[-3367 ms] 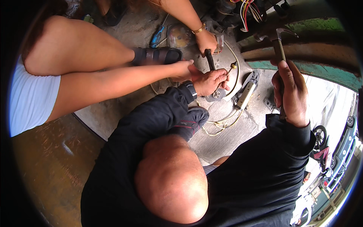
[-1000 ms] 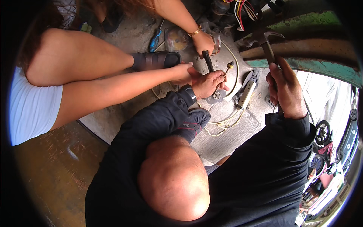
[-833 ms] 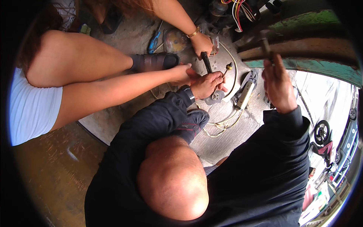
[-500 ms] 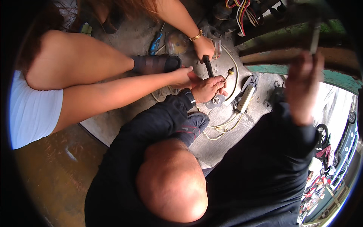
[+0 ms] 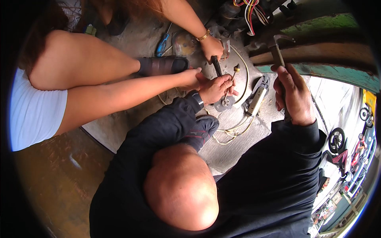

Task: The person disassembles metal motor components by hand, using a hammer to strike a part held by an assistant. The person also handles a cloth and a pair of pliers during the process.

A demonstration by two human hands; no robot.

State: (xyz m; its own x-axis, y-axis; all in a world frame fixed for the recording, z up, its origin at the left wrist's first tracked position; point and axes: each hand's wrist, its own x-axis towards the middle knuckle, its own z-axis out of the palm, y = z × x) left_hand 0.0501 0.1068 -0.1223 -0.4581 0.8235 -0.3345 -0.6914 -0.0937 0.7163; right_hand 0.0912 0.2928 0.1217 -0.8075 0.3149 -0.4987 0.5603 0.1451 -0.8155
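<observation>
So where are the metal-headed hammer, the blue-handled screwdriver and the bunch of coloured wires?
Metal-headed hammer (image 5: pixel 276 44): head view, on its dark steel head, above the right hand (image 5: pixel 293 92).
Blue-handled screwdriver (image 5: pixel 162 45): head view, on its blue grip.
Bunch of coloured wires (image 5: pixel 251 11): head view, on the yellow and red strands.

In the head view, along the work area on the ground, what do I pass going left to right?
Blue-handled screwdriver → left hand on the thin metal rod → pliers → right hand gripping the hammer.
</observation>
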